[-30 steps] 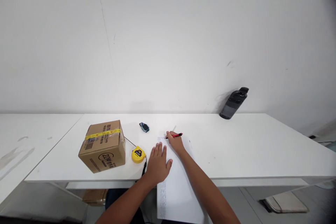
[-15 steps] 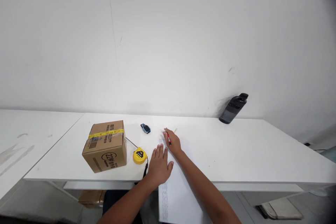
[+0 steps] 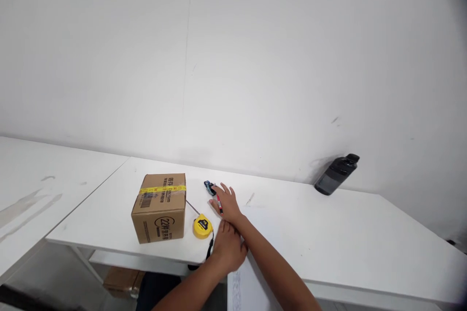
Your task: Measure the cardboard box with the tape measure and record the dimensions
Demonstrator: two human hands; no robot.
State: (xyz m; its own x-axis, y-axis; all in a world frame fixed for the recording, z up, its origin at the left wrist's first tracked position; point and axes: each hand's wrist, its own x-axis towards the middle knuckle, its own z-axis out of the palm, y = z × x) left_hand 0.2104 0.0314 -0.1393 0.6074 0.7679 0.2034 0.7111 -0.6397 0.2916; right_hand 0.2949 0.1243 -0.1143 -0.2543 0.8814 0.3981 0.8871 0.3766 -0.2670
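My right hand [image 3: 228,205] holds a red pen [image 3: 219,203] by the thumb, its other fingers reaching out over the table. Just beyond the fingertips lies a small dark teal-and-black object [image 3: 209,187], whose kind I cannot make out. My left hand [image 3: 229,249] lies palm down below the right wrist, which partly covers it. Under the hands and forearms is a white paper sheet [image 3: 250,282] with rows of writing along its left edge. Left of my left hand sits a yellow tape measure [image 3: 202,226], its blade drawn out to a cardboard box.
The cardboard box [image 3: 160,209] stands at the left with the yellow blade across its top. A dark bottle [image 3: 336,175] leans against the wall at the right. The white table [image 3: 328,248] meets another at a seam on the left. Another carton [image 3: 120,282] is below.
My right hand has left the paper and moved left and over to the small dark object, fingers opening out, pen still held. The left hand stays on the paper. The view has shifted.
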